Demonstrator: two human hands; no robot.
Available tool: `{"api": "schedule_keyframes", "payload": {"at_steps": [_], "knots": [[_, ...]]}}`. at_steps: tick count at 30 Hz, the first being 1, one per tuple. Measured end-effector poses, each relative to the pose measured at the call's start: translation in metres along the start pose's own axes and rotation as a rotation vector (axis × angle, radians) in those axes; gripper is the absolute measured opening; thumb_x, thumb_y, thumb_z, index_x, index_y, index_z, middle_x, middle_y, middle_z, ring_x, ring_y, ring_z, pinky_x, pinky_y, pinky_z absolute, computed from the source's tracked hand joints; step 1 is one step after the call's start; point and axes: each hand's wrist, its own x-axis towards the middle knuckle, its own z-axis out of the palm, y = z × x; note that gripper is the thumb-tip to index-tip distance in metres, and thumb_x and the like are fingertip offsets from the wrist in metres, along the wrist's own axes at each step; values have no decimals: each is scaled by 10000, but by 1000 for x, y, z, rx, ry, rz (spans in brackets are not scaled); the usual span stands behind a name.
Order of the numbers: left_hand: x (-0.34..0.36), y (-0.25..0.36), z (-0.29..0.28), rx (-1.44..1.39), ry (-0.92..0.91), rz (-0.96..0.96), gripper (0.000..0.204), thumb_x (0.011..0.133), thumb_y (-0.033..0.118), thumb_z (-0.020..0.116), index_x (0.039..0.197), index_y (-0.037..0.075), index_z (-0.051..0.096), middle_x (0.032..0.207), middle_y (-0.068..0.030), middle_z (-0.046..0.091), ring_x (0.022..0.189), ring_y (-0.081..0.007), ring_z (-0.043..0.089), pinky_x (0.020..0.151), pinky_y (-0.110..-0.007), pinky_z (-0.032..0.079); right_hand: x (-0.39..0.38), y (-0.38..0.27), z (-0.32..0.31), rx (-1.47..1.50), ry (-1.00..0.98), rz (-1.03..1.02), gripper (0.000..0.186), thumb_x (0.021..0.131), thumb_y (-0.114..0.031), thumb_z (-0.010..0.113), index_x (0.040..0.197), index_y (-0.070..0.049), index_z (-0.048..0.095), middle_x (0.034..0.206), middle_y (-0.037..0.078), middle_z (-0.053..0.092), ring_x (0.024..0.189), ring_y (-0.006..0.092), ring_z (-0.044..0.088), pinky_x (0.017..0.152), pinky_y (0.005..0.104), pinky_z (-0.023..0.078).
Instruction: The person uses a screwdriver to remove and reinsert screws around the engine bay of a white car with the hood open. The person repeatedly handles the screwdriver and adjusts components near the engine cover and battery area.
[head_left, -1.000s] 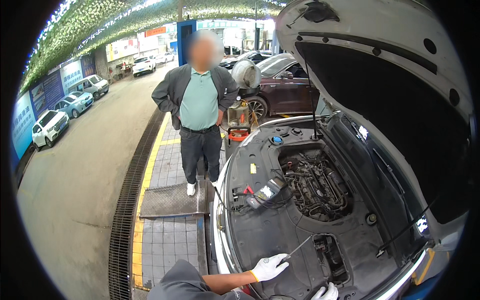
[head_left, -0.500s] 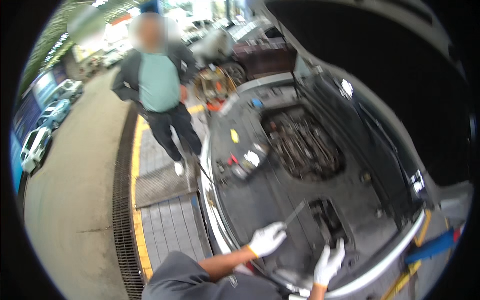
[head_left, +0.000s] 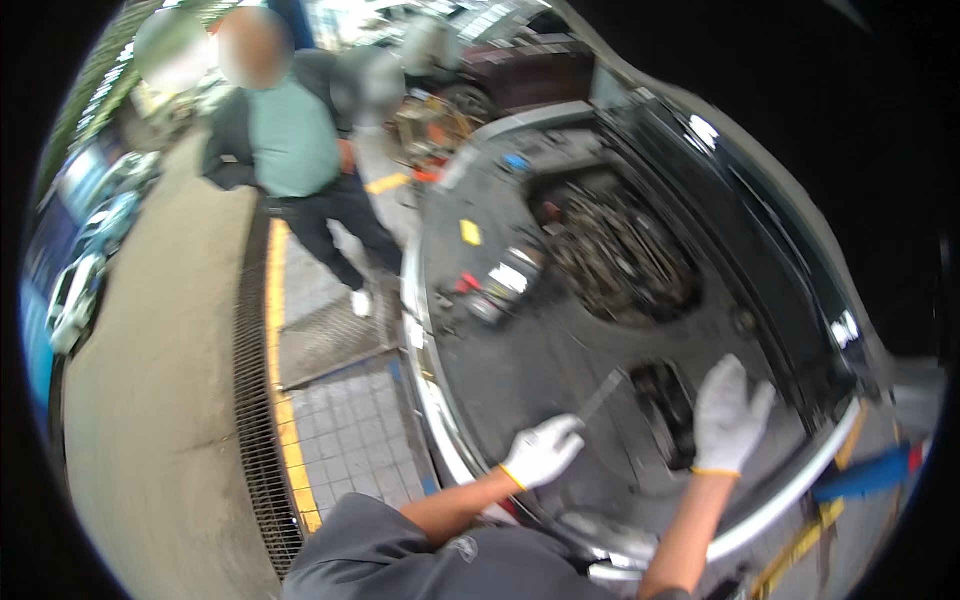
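Note:
Both my hands wear white gloves and are over a car's engine bay, which has dark covers (head_left: pixel 500 390) across it. My left hand (head_left: pixel 543 452) is closed round one end of a slim, straight silver-grey tool (head_left: pixel 603 394); its exact kind is too blurred to tell. The tool points away and to the right, toward a long dark opening (head_left: pixel 663 412) in the cover. Right of that opening is my right hand (head_left: pixel 730 418), fingers stretched out and apart, with nothing seen in it. Whether it touches the cover I cannot tell.
The raised hood (head_left: pixel 840 120) hangs over the right side. Farther in, the engine (head_left: pixel 620 250) shows through a large opening. A yellow item (head_left: pixel 471 232) and a red-handled item (head_left: pixel 468 283) lie on the front cover. Another person (head_left: pixel 295 150) stands beyond the car's front left.
My right hand has moved up and right, away from the near end of the long opening. My left hand still holds the tool. The whole view has shifted slightly.

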Motion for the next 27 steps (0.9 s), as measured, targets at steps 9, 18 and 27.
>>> {"api": "schedule_keyframes", "payload": {"at_steps": [9,18,27], "knots": [[2,-9,10,39,-155,-80,494,1169,417,633,1553,108,650,1481,-157,756,1312,-380,752,1097,-463,605,-33,-8,136,-553,-865,-357,418,1250,-410,534,1349,-40,702,1025,75,784,776,166,728,594,281,537],[9,-18,6,33,-92,-1,485,1135,447,664,1504,134,698,1445,-189,764,1319,-426,733,1133,-500,592,-142,71,32,-1486,-295,-21,268,1154,-141,683,1357,9,775,1143,111,827,959,163,761,871,330,624],[-14,13,25,-910,-323,-346,206,1212,265,633,1211,86,735,839,-37,712,689,-152,655,639,-324,548,-203,115,-122,-1338,130,103,473,1211,-365,638,1550,-34,641,1328,134,769,1057,194,754,903,376,656]]}}
